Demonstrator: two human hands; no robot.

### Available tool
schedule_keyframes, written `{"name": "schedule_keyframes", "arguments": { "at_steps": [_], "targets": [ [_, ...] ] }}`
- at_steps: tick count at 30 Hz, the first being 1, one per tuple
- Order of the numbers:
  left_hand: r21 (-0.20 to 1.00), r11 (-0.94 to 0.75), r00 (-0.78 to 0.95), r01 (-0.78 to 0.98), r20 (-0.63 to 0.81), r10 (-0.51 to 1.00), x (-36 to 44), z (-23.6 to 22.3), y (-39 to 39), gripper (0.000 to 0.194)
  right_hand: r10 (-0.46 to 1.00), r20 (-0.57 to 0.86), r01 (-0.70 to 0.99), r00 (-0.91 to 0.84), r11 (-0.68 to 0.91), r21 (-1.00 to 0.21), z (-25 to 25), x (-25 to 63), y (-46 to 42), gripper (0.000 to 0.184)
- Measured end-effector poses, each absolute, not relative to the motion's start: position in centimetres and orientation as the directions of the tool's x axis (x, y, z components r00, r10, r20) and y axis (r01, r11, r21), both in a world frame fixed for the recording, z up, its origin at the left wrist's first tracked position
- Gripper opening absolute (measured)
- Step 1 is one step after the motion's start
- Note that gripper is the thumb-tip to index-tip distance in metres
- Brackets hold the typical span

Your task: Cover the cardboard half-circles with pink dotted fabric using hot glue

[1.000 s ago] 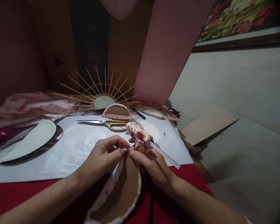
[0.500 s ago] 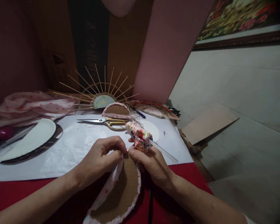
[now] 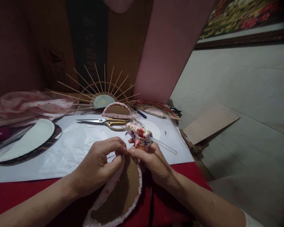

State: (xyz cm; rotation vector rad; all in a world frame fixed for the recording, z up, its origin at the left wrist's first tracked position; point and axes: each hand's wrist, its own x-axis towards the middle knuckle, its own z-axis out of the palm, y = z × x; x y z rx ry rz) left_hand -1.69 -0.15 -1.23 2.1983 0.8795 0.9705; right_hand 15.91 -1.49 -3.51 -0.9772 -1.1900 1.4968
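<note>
A half-round cardboard piece (image 3: 119, 192), its rim wrapped in white cloth with red dots, hangs tilted between my hands over the red cloth. My left hand (image 3: 106, 160) pinches the fabric edge at its upper corner. Meeting it there, the thumb of my right hand (image 3: 153, 160) presses on the same corner. A flower-patterned hot glue gun (image 3: 139, 135) is also in my right hand, with a clear glue stick (image 3: 164, 145) jutting from its back end and a small red light lit. Its nozzle points away to the upper left. A dark cord runs down below my right hand.
Gold-handled scissors (image 3: 109, 122) lie on the white sheet (image 3: 68, 154), beside a smaller cloth-edged half-round (image 3: 117, 110). Behind are a woven stick fan (image 3: 104, 101) and dotted fabric (image 3: 35, 104). A folded white plate (image 3: 30, 142) is at left, a blue pen (image 3: 140, 113) further back.
The whole view has shifted slightly. Both hands keep their grip at the cardboard's upper corner, and the glue gun stays in my right hand, its angle nearly the same.
</note>
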Motion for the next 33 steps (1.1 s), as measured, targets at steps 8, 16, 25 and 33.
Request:
{"name": "schedule_keyframes", "arguments": {
  "at_steps": [8,16,25,33],
  "targets": [
    [0.741,-0.608,0.52,0.286,0.413,0.748,-1.4,-1.2,-0.4,0.017,0.981,0.005,-0.063,-0.194,-0.007,-0.998,-3.0,16.0,-1.4,0.027],
    [0.914,-0.266,0.379,0.307,0.14,0.915,-1.7,-1.5,0.3,0.028,0.991,0.058,0.065,-0.12,0.066,-0.996,-2.5,16.0,-1.5,0.01],
    [0.9,-0.297,0.454,0.318,0.13,0.881,-0.6,-2.6,-0.9,0.021,0.998,0.036,0.034,-0.048,0.037,-0.999,-2.8,16.4,-1.1,0.012],
    [0.931,-0.32,0.418,0.174,0.224,0.881,-0.8,-3.7,-0.6,0.028,0.997,0.056,-0.01,-0.055,0.055,-0.998,-2.7,16.5,-0.9,0.012]
  ]
}}
